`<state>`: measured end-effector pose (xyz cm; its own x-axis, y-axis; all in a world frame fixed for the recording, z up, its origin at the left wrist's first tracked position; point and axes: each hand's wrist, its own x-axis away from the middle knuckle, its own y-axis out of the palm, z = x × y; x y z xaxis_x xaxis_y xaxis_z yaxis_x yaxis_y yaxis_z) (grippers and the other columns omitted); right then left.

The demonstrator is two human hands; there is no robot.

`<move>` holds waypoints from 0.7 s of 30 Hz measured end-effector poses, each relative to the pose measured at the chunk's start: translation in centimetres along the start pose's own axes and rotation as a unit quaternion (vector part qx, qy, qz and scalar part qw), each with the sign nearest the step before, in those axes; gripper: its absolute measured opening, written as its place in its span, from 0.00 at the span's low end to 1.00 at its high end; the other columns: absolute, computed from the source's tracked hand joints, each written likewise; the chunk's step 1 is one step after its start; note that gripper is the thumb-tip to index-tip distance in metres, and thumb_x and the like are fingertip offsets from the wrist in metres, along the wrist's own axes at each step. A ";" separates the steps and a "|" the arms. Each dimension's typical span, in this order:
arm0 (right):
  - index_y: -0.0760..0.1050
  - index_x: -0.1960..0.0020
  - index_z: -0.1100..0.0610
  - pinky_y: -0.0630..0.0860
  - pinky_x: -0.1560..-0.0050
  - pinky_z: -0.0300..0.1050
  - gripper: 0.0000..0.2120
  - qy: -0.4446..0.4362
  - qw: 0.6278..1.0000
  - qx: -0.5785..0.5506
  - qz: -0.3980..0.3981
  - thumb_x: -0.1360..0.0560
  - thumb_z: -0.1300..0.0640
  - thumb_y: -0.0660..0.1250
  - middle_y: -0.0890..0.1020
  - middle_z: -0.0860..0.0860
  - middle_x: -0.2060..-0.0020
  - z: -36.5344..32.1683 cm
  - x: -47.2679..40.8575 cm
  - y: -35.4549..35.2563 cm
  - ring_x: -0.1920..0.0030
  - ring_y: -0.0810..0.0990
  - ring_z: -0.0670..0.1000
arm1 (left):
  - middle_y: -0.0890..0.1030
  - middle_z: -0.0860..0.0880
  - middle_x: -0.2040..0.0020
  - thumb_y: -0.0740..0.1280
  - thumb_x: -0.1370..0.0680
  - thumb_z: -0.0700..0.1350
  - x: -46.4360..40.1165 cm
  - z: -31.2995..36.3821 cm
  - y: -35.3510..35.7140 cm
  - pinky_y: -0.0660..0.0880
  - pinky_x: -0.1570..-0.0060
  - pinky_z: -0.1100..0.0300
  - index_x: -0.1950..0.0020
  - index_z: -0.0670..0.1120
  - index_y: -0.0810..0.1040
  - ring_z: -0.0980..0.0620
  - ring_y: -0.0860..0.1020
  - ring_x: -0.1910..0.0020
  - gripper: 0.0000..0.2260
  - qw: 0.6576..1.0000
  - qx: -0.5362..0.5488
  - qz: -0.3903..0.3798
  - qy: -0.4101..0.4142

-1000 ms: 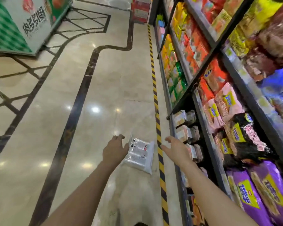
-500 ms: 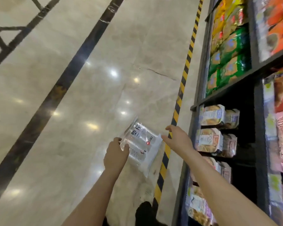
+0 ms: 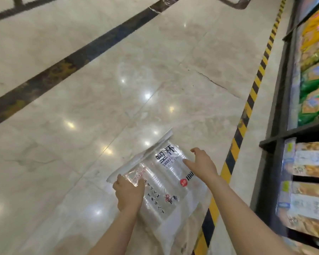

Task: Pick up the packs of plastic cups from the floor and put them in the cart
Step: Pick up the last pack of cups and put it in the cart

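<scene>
Most of the view is glossy cream marble floor [image 3: 81, 126], and a dark inlaid band [image 3: 72, 59] cuts across it on a diagonal. On the right runs a black shelving unit [image 3: 276, 144], packed with green and yellow snack bags [image 3: 313, 100] up top and pale packets [image 3: 309, 162] on the lower level. A yellow-and-black hazard stripe [image 3: 247, 111] runs along the floor just beside the shelf base. Down to the action: the pack of plastic cups [image 3: 166, 181], clear wrap with black lettering and a red round mark, sits low in the view above the floor, near the stripe, tilted with its sealed header edge up and to the left. Left hand [image 3: 129, 192] has it, its grip closed over the pack's near-left corner, fingers curled around the plastic. Right hand [image 3: 203, 164] is at the pack's right edge, fingers spread and relaxed, a fingertip touching or just off the wrap; hard to tell which.
</scene>
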<state>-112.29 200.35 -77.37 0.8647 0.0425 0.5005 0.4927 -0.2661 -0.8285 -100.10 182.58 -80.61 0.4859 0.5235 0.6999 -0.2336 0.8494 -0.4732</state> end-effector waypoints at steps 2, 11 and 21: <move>0.61 0.29 0.57 0.71 0.40 0.50 0.30 -0.001 1.000 0.002 -0.001 0.25 0.44 0.64 0.69 0.57 0.34 0.9 -2.3 1.6 0.36 0.71 0.57 | 0.54 0.38 0.27 0.67 0.25 0.50 -1.4 -0.6 1.6 0.65 0.37 0.44 0.25 0.39 0.49 0.35 0.65 0.33 0.38 0.999 0.036 0.018 -0.025; 0.55 0.26 0.57 0.69 0.37 0.54 0.40 0.007 0.998 -0.019 -0.063 0.28 0.37 0.64 0.68 0.58 0.31 3.8 -6.1 4.9 0.33 0.69 0.58 | 0.53 0.36 0.26 0.70 0.26 0.52 -2.3 -2.6 3.9 0.64 0.36 0.46 0.25 0.38 0.43 0.39 0.59 0.28 0.44 0.983 0.135 0.035 -0.123; 0.55 0.26 0.60 0.69 0.40 0.47 0.41 0.033 0.994 -0.072 -0.070 0.28 0.39 0.66 0.70 0.59 0.32 4.2 -6.3 4.4 0.34 0.70 0.59 | 0.61 0.39 0.28 0.69 0.25 0.51 -1.9 -2.0 4.2 0.64 0.36 0.50 0.27 0.38 0.54 0.41 0.64 0.32 0.36 0.992 0.121 0.035 -0.020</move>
<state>-115.13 202.97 -85.26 0.7780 0.0278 0.6277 0.5847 -0.3979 -0.7070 -100.31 185.01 -85.03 0.4290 0.5792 0.6932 -0.4629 0.7999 -0.3820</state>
